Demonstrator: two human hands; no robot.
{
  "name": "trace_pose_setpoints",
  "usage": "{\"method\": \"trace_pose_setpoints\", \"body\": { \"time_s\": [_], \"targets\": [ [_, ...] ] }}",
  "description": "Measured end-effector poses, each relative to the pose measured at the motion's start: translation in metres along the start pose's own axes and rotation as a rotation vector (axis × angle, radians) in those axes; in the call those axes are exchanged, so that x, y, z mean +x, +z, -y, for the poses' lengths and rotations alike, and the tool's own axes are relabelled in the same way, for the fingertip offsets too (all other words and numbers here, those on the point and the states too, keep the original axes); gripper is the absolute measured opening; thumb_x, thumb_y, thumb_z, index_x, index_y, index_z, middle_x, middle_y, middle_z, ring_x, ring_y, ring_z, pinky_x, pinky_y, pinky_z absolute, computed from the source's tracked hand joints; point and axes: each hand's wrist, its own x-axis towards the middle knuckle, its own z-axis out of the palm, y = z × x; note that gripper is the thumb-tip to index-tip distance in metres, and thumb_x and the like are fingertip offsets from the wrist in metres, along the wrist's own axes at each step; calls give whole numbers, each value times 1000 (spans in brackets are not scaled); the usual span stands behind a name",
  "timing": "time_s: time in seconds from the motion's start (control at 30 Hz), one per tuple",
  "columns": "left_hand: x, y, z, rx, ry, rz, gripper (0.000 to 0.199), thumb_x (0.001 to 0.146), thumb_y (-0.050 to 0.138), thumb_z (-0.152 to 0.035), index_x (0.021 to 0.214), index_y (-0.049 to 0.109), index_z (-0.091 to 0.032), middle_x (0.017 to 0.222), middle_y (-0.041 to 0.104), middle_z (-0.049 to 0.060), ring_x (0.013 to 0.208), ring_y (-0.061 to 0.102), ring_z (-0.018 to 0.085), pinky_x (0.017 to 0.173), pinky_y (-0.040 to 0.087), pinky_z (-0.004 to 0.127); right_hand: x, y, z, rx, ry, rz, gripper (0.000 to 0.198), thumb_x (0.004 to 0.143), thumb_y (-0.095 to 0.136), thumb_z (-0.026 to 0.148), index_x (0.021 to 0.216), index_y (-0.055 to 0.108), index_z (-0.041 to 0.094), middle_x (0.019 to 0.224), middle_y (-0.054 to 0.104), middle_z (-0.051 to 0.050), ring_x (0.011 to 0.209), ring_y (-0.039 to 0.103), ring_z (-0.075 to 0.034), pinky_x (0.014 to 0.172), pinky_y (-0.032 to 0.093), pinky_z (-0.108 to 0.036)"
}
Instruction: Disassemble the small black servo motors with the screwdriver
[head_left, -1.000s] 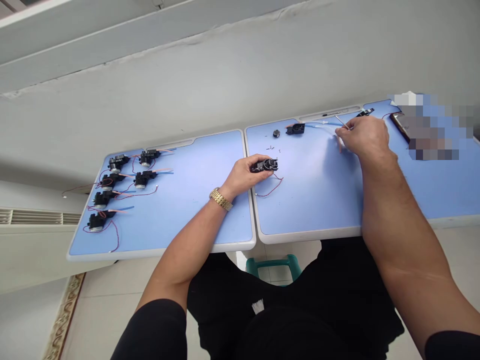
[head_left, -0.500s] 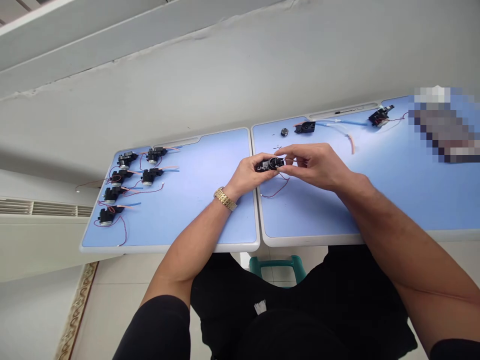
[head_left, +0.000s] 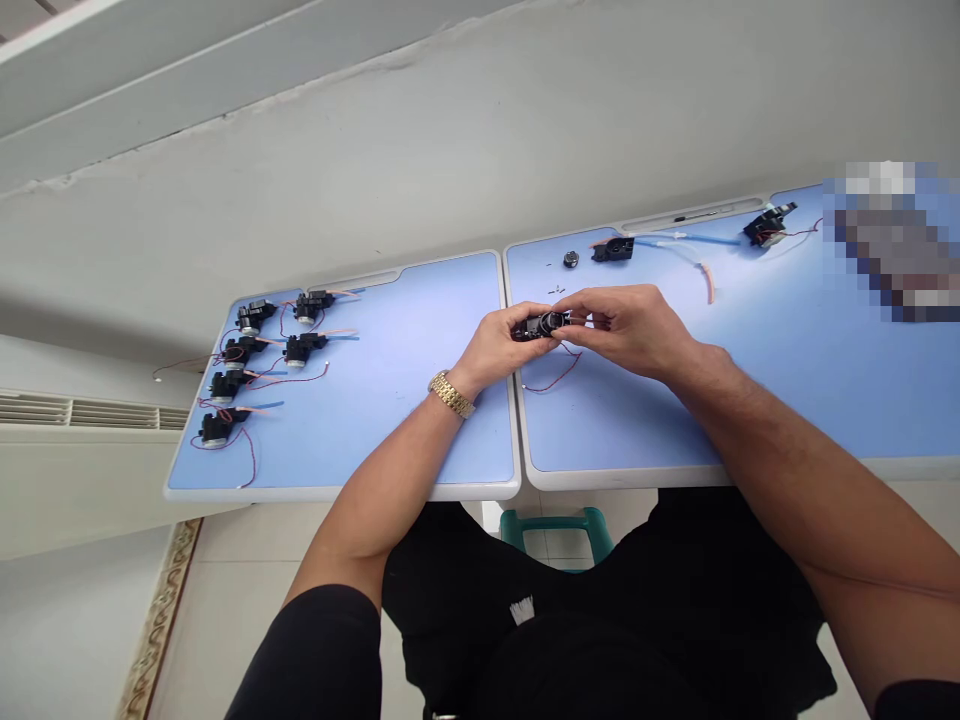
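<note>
Over the seam between two blue tabletops, my left hand (head_left: 491,348) is closed around a small black plastic unit (head_left: 541,326) with a round part at its right end. The thumb and fingers of my right hand (head_left: 626,328) close on that round end. Thin dark strands (head_left: 591,320) run between these fingers; what they are is hard to make out. A thin red wire (head_left: 559,378) with a pale connector lies on the table below my hands. Just behind them are a few tiny dark pieces (head_left: 556,291), too small to name.
Several black units with wires and tubes (head_left: 306,348) lie on the left table. On the right table are a small round part (head_left: 571,259), a black housing (head_left: 613,250), tubes (head_left: 709,282), another wired unit (head_left: 768,226) and a pen (head_left: 696,216). A green stool (head_left: 556,522) stands below.
Both hands keep their hold on the black unit with barely any movement. The camera view has shifted slightly.
</note>
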Motion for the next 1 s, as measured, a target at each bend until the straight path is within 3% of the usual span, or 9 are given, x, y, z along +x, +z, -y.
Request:
{"method": "trace_pose_setpoints", "body": {
  "time_s": [0.43, 0.6, 0.73, 0.83, 1.0],
  "targets": [
    [-1, 1, -1, 58, 22, -3, 35, 90, 92, -35, 123, 88, -24, 116, 88, 5, 104, 78, 20, 98, 58, 35, -1, 0, -2, -123, 9, 34, 17, 101, 77, 35, 114, 87, 33, 88, 85, 0, 79, 78, -24, 74, 55, -39],
    [-1, 1, 0, 56, 11, -10, 34, 90, 91, -34, 122, 87, -23, 116, 88, 6, 103, 78, 20, 97, 59, 36, -2, -1, -4, -52, 51, -22, 17, 102, 78, 42, 113, 88, 33, 84, 84, 0, 70, 74, -22, 69, 56, -40],
    [-1, 0, 0, 63, 26, -7, 36, 89, 92, -33, 123, 87, -23, 121, 88, 7, 107, 78, 21, 102, 60, 38, 3, -3, -26, -67, 141, -176, 23, 103, 80, 50, 114, 89, 32, 83, 82, -2, 71, 73, -25, 70, 57, -43],
    [-1, -1, 1, 72, 19, -1, 37, 89, 93, -34, 123, 87, -23, 119, 88, 7, 104, 78, 21, 101, 59, 38, 10, -5, -52, -202, 247, -283, 21, 102, 84, 48, 111, 89, 30, 84, 82, -5, 78, 77, -28, 76, 59, -45],
    [0, -1, 4, 78, 5, -6, 37, 88, 92, -34, 124, 87, -23, 117, 87, 6, 101, 76, 20, 97, 58, 38, 25, 1, -79, -372, 370, -249, 19, 96, 85, 38, 110, 90, 26, 90, 86, -8, 90, 79, -33, 81, 58, -46]
  ]
}}
